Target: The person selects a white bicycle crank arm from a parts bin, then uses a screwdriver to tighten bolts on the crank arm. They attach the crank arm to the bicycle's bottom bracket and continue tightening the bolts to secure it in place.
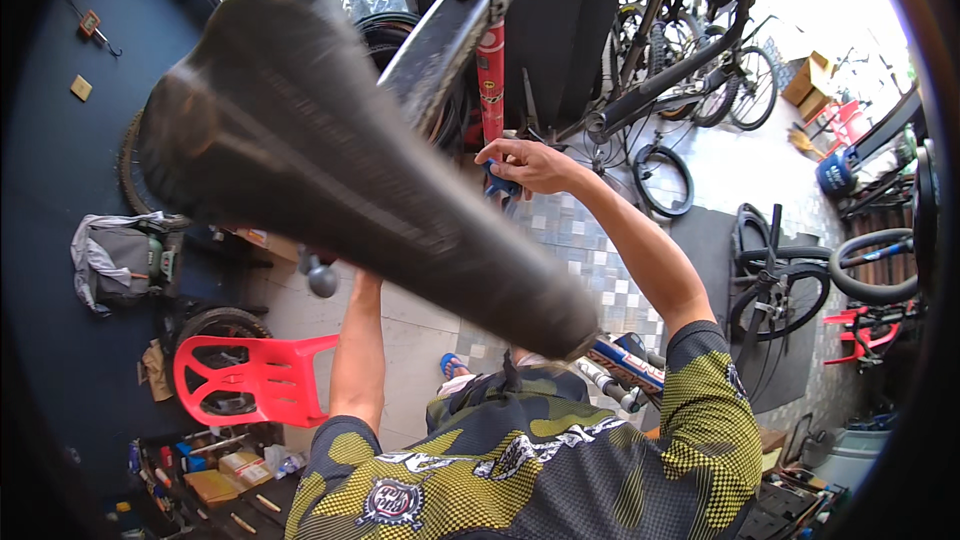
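A black bicycle saddle (330, 150) looms close and blurred, slanting from upper left to lower centre. Behind it, a worn black-and-silver bar (440, 50) runs up to a grey clamp-like collar at a red post (490, 90). My right hand (532, 166) reaches beside the lower part of this post, its fingers curled on a small blue piece (500, 182) whose kind I cannot make out. My left forearm (356, 360) rises beneath the saddle, which hides the left hand and whatever it touches.
A red plastic chair (260, 377) stands at the left, near a bench (190, 500) of tools and boxes. Several bicycles (690, 60) fill the back right. A loose wheel (663, 181) lies on the tiled floor (730, 155). More bike parts crowd the right side.
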`<state>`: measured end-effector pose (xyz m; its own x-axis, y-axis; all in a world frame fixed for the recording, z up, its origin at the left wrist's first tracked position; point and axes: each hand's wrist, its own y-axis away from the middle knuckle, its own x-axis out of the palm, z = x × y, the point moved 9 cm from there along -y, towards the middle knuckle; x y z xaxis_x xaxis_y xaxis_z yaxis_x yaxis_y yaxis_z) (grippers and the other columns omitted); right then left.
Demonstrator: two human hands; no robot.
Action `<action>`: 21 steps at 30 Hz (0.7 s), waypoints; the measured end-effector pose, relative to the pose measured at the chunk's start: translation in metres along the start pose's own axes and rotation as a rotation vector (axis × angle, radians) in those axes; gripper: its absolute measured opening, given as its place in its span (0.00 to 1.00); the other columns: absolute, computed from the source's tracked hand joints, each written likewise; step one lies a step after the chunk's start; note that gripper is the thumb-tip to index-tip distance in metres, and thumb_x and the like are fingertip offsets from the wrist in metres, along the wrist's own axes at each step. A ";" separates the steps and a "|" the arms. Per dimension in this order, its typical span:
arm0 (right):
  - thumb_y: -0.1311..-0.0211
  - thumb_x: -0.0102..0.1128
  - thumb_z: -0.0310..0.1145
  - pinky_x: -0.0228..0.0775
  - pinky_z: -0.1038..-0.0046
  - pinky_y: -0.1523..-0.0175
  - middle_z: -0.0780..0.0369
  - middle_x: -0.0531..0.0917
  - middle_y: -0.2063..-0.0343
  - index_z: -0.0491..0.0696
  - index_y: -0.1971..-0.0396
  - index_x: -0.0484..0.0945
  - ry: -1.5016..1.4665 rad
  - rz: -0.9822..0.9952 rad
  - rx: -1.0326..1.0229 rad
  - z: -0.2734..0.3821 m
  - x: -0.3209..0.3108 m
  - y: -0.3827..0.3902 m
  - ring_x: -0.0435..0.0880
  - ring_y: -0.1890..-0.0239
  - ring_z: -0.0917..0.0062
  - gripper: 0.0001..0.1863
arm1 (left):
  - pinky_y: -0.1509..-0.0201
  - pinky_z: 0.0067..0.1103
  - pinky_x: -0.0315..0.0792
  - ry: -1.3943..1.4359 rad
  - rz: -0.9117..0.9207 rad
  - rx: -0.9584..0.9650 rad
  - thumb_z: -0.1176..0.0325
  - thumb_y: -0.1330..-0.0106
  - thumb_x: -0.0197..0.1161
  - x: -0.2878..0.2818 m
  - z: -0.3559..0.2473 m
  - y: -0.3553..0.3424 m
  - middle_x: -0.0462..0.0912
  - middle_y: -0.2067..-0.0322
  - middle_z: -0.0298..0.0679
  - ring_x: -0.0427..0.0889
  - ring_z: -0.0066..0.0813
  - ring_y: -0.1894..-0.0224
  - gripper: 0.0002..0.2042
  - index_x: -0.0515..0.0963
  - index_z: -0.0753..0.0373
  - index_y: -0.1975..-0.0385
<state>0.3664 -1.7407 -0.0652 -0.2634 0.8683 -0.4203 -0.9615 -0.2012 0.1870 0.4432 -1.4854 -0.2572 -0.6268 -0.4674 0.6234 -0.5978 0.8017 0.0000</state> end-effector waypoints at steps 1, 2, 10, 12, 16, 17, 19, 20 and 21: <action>0.26 0.59 0.38 0.82 0.72 0.67 0.63 0.80 0.71 0.56 0.35 0.76 -0.032 0.033 -0.034 -0.003 0.000 -0.003 0.87 0.73 0.78 0.21 | 0.24 0.39 0.64 -0.019 0.039 -0.030 0.32 0.26 0.50 0.016 -0.013 0.001 0.70 0.29 0.48 0.71 0.45 0.30 0.39 0.70 0.64 0.32; 0.29 0.53 0.24 0.82 0.74 0.64 0.65 0.81 0.68 0.57 0.31 0.74 -0.037 0.091 -0.024 -0.008 0.000 -0.006 0.85 0.72 0.82 0.28 | 0.24 0.39 0.64 -0.036 0.078 -0.061 0.31 0.27 0.50 0.035 -0.026 0.002 0.71 0.30 0.50 0.72 0.46 0.30 0.41 0.71 0.65 0.32; 0.45 0.57 0.13 0.80 0.70 0.45 0.60 0.90 0.59 0.64 0.24 0.68 0.057 0.224 -0.228 -0.018 -0.004 0.000 0.90 0.56 0.75 0.47 | 0.38 0.36 0.80 -0.341 -0.004 -0.118 0.50 0.24 0.61 0.106 -0.083 -0.005 0.80 0.40 0.60 0.84 0.44 0.43 0.22 0.78 0.68 0.54; 0.44 0.58 0.14 0.80 0.68 0.46 0.59 0.90 0.59 0.63 0.24 0.68 0.068 0.192 -0.271 -0.018 -0.005 0.001 0.90 0.57 0.73 0.46 | 0.41 0.34 0.82 -0.406 -0.118 -0.105 0.57 0.22 0.61 0.100 -0.089 -0.009 0.84 0.46 0.55 0.86 0.37 0.46 0.14 0.78 0.65 0.58; 0.43 0.61 0.15 0.78 0.63 0.50 0.57 0.88 0.62 0.62 0.24 0.68 0.190 0.143 -0.293 -0.024 -0.005 0.000 0.89 0.60 0.67 0.45 | 0.42 0.31 0.82 -0.592 -0.376 -0.230 0.53 0.21 0.61 0.086 -0.103 -0.006 0.84 0.48 0.53 0.86 0.36 0.47 0.19 0.78 0.67 0.52; 0.43 0.61 0.15 0.77 0.62 0.51 0.56 0.87 0.63 0.62 0.25 0.68 0.210 0.123 -0.322 -0.023 -0.005 0.001 0.88 0.61 0.65 0.44 | 0.41 0.30 0.81 -0.607 -0.302 -0.278 0.51 0.22 0.61 0.095 -0.105 -0.009 0.83 0.47 0.52 0.85 0.35 0.46 0.21 0.77 0.66 0.49; 0.42 0.61 0.16 0.75 0.60 0.53 0.55 0.86 0.64 0.61 0.25 0.69 0.251 0.084 -0.382 -0.019 -0.006 0.001 0.87 0.62 0.62 0.43 | 0.39 0.29 0.79 -0.619 -0.201 -0.408 0.47 0.23 0.62 0.108 -0.116 -0.008 0.82 0.46 0.49 0.83 0.34 0.43 0.25 0.76 0.65 0.43; 0.42 0.61 0.16 0.75 0.59 0.54 0.55 0.86 0.64 0.60 0.25 0.69 0.245 0.084 -0.384 -0.020 -0.006 0.000 0.86 0.62 0.61 0.43 | 0.36 0.28 0.76 -0.695 -0.093 -0.537 0.39 0.29 0.65 0.114 -0.116 -0.011 0.78 0.42 0.47 0.79 0.33 0.40 0.36 0.72 0.65 0.35; 0.42 0.61 0.16 0.75 0.59 0.54 0.55 0.85 0.64 0.60 0.25 0.69 0.241 0.084 -0.384 -0.019 -0.006 0.000 0.86 0.62 0.60 0.42 | 0.36 0.29 0.75 -0.778 -0.020 -0.610 0.36 0.32 0.66 0.117 -0.119 -0.017 0.77 0.41 0.48 0.80 0.34 0.40 0.40 0.70 0.65 0.34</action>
<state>0.3668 -1.7544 -0.0800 -0.3085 0.7208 -0.6207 -0.8832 -0.4594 -0.0946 0.4392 -1.5099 -0.0911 -0.9038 -0.4223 -0.0691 -0.3890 0.7436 0.5438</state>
